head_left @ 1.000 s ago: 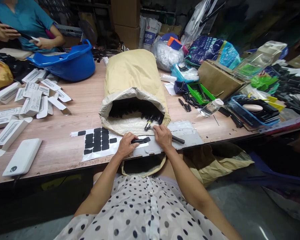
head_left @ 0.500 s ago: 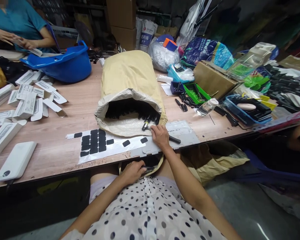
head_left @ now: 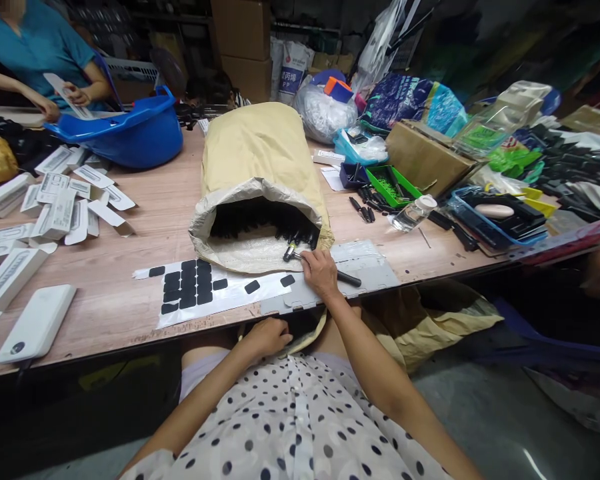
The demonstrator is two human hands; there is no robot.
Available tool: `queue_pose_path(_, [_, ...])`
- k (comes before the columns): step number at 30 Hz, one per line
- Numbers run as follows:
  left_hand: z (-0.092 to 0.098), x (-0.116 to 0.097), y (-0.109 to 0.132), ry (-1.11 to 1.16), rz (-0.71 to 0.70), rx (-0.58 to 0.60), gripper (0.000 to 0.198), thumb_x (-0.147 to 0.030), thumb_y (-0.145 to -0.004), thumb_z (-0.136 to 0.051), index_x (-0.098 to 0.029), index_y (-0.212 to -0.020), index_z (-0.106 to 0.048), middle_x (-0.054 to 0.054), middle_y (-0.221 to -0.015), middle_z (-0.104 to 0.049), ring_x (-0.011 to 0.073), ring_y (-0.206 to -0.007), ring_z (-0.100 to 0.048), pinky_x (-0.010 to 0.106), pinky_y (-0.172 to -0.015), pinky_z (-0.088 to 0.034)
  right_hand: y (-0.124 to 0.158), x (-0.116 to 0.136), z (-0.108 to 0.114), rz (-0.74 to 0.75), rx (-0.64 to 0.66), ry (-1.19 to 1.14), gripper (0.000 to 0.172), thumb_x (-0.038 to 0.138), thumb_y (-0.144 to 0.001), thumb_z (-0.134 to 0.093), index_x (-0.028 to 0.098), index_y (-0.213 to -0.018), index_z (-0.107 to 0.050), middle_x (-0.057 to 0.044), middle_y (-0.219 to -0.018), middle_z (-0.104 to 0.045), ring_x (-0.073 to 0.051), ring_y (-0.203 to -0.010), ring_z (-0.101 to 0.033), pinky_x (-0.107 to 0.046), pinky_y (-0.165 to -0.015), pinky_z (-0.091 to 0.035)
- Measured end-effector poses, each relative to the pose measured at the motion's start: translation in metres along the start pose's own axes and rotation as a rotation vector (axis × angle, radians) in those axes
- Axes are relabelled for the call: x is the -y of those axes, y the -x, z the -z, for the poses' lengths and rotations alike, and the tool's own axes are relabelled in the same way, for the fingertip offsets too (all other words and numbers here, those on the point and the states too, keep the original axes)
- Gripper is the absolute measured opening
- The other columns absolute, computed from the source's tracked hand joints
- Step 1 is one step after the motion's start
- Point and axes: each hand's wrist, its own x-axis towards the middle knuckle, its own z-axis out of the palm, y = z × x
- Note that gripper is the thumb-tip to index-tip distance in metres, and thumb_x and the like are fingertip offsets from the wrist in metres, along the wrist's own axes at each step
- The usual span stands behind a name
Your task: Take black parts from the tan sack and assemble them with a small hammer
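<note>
My right hand (head_left: 321, 273) rests closed over a small hammer (head_left: 349, 278) lying at the table's edge. Its head pokes out left, against the mouth of a yellow sack (head_left: 260, 143); the black handle shows to the right. Inside the sack are many black pieces, too dark to make out. Down at my lap, my left hand (head_left: 270, 335) has curled fingers over the dark opening of a second bag (head_left: 313, 339); what they hold, if anything, is hidden. Left of the hammer lies a white sheet (head_left: 225, 303) with black rounded stickers (head_left: 187, 283).
White boxes (head_left: 60, 210) and a white device (head_left: 35, 323) lie left. Behind them stands a blue basin (head_left: 130, 137), with a co-worker (head_left: 40, 47) handling a white box. To the right are a green tray (head_left: 390, 187), a clear bottle (head_left: 414, 213) and a cardboard box (head_left: 425, 160).
The dark piece by my left hand has dropped out of sight, and the fingers are more curled. My right hand stays on the hammer. The co-worker's hands have moved apart.
</note>
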Motion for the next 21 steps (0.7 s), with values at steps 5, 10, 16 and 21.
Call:
queue_pose_path(5, [0.065,-0.036,-0.023,0.368,-0.212,-0.213,0.03,-0.045,-0.088,-0.054,-0.019,-0.081,-0.069,-0.001,-0.063,-0.067,0.0165,-0.062,-0.062,0.027,-0.061,-0.048,0.0,0.002,0.001,-0.001,-0.021,-0.004,0.025,0.024,-0.097,-0.049,0.024,-0.109,-0.071,-0.008,-0.091,-0.06,-0.024,-0.091,-0.047,-0.032,-0.077,-0.039])
queue_pose_path(10, [0.136,-0.025,-0.063,0.273,0.085,-0.919,0.021,-0.031,-0.087,-0.057,-0.017,-0.092,-0.071,0.008,-0.086,-0.072,0.0223,-0.081,-0.067,0.032,-0.074,-0.053,0.0,0.004,-0.001,-0.002,-0.032,-0.004,0.023,0.024,-0.096,-0.051,0.023,-0.107,-0.072,-0.008,-0.092,-0.061,-0.023,-0.091,-0.047,-0.031,-0.074,-0.038])
queue_pose_path(16, [0.168,0.003,-0.078,0.081,0.59,-1.123,0.029,-0.029,-0.087,-0.059,-0.009,-0.105,-0.07,0.024,-0.111,-0.071,0.0376,-0.106,-0.068,0.047,-0.091,-0.053,0.0,0.005,-0.004,-0.009,-0.035,-0.013,0.023,0.024,-0.097,-0.051,0.024,-0.108,-0.071,-0.008,-0.091,-0.06,-0.023,-0.09,-0.048,-0.031,-0.074,-0.038])
queue_pose_path(21, [0.168,0.015,-0.079,0.084,0.584,-1.082,0.025,-0.026,-0.083,-0.063,-0.007,-0.097,-0.07,0.028,-0.105,-0.071,0.0409,-0.102,-0.069,0.049,-0.086,-0.054,0.0,0.005,-0.002,-0.019,-0.024,-0.021,0.023,0.024,-0.096,-0.052,0.024,-0.107,-0.072,-0.008,-0.091,-0.06,-0.023,-0.09,-0.048,-0.03,-0.074,-0.039])
